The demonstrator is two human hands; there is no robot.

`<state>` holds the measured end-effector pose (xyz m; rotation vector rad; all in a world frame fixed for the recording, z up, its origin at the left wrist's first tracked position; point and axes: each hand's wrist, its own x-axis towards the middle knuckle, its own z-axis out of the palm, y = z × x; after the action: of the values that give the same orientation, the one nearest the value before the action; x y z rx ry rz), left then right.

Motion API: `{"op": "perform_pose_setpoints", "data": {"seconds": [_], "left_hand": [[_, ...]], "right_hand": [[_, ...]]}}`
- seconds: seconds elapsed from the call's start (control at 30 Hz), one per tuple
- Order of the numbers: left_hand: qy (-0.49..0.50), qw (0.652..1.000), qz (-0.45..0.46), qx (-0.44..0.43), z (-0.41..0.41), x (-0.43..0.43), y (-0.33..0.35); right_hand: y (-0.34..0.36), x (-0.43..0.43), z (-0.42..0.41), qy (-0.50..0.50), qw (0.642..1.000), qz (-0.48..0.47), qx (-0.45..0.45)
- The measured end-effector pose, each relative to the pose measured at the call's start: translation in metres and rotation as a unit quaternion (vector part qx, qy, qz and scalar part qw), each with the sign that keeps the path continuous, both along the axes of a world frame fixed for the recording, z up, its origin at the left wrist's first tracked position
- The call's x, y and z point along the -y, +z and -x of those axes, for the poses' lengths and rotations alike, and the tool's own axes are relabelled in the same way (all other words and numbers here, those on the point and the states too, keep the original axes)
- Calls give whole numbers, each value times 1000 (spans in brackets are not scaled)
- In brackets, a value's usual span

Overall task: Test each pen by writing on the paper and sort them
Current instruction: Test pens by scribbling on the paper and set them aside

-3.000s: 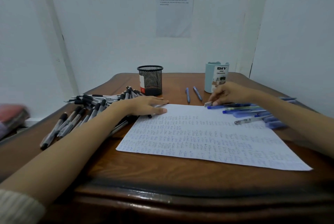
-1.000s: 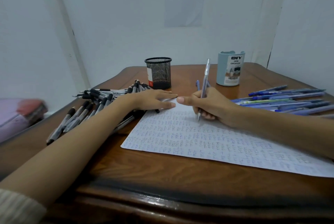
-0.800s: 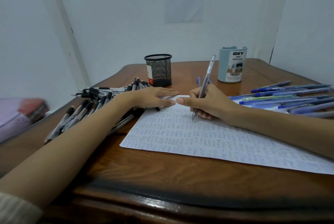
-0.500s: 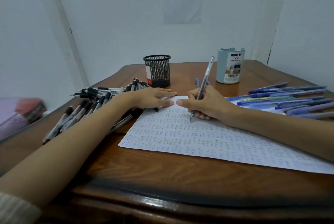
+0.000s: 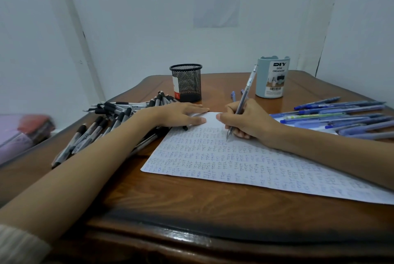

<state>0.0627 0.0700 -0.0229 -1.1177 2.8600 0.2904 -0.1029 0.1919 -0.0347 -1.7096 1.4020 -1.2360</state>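
Fingers point(image 5: 233, 110) of right hand point(image 5: 249, 118) pinch pen point(image 5: 245, 95) — tip on paper point(image 5: 234, 167) (left hand point(image 5: 174, 114) flat).

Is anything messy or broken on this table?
Nothing looks broken or spilled. No pens stick out of the mesh cup or the blue organizer, while black pens lie heaped on the left and blue pens on the right. The paper lies crooked.
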Motion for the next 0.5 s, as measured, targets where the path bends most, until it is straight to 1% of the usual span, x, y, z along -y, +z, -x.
{"op": "perform_pose_setpoints", "data": {"seconds": [0.23, 0.5], "left_hand": [[0, 1000, 0, -5, 0, 0, 0], [2, 1000, -3, -3, 1, 1, -1]], "right_hand": [[1, 1, -1, 0, 1000, -9, -8], [-1, 4, 0, -6, 1000, 7, -9]]}}
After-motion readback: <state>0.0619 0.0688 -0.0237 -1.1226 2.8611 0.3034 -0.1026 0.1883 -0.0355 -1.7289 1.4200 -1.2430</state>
